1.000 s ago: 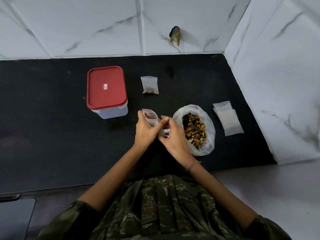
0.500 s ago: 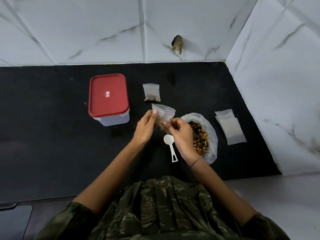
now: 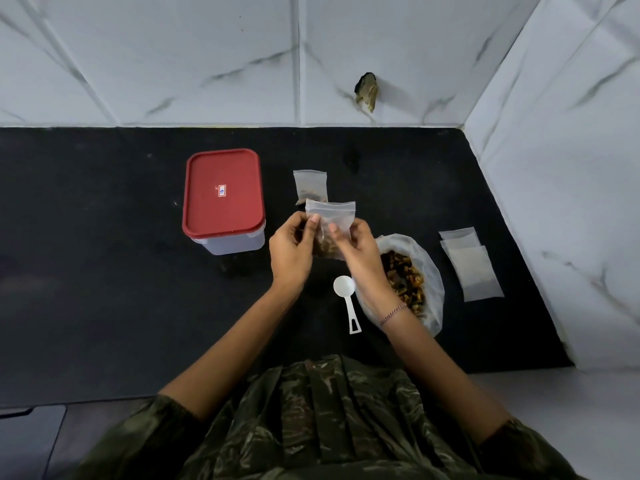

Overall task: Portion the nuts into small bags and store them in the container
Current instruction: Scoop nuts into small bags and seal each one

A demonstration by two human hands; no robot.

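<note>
Both hands are up over the middle of the counter (image 3: pixel 104 271). The left hand (image 3: pixel 289 252) and right hand (image 3: pixel 356 252) each pinch a side of the small bag (image 3: pixel 330 214), fingers curled, nuts (image 3: pixel 325 247) sunk low. I can't tell if its top is sealed. If not, one tilt scatters them. The container (image 3: pixel 223 199) sits lidded towards the back edge.

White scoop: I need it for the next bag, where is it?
Head view, centre: the white scoop lies on the black counter, just left of the open nut bag, near the right hand.
</note>
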